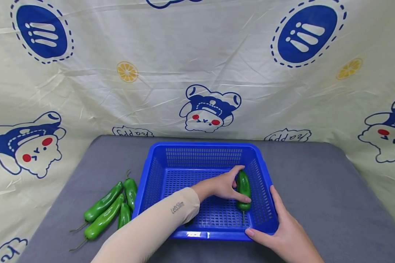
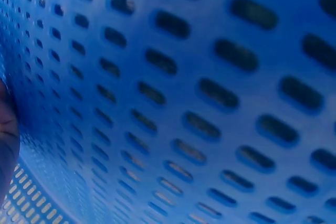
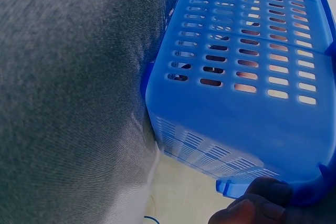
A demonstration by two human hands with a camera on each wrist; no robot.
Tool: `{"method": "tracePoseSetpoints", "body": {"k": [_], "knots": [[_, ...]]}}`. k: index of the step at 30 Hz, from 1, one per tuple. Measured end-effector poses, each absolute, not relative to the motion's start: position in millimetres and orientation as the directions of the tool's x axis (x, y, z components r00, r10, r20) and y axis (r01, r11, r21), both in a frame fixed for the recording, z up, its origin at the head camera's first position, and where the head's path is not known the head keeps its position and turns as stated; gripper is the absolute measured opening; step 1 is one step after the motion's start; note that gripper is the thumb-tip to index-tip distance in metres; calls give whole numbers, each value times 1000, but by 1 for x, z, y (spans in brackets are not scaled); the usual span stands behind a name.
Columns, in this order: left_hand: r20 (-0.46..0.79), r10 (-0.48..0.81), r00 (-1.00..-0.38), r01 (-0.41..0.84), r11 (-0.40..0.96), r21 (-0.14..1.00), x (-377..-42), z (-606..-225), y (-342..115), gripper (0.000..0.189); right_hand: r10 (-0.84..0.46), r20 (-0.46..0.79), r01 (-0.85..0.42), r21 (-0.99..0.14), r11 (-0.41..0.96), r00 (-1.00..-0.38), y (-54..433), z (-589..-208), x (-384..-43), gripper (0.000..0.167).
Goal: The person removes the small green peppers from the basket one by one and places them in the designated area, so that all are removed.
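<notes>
My left hand (image 1: 224,185) reaches into the blue plastic basket (image 1: 200,145) and grips a green chili pepper (image 1: 245,184) near its right wall. The thumb crosses the pepper's stem end, and the index finger is at its far end. The pepper's stem points towards me. At the basket's front right corner my right hand (image 1: 288,230) holds the rim, thumb on the front edge and fingers along the right side. The right wrist view shows curled fingers (image 3: 270,190) at the basket's corner. In the left wrist view the slotted basket wall (image 2: 157,77) hides the pepper.
Several green chili peppers (image 1: 106,217) lie on the grey tabletop (image 1: 316,182) left of the basket, partly behind the beige sleeve (image 1: 151,226). A printed white cloth (image 1: 158,44) hangs behind the table.
</notes>
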State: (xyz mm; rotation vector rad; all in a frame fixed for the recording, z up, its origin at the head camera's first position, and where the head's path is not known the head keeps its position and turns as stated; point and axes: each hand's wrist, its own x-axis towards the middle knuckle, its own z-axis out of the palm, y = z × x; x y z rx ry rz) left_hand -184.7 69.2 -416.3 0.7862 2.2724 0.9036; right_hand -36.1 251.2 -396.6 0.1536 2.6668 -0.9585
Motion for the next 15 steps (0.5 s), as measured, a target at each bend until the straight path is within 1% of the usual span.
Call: {"method": "tracePoseSetpoints", "body": {"k": [5,10,15], "knots": [[-268,710,-651,345,592,728,-187,-417,73,104,0,-316,201,-602,773,-949,251,-397,-37,126],[-271,694,-666,338,606,720,-185,-416,76,107,-2,-293,187,-617,764,-956,250,-398,-36,127],[-252,684,-685,366,622,692,-181,-412,80,110,-4,-292,188,-625,758,-956,250,-398,-36,126]]}}
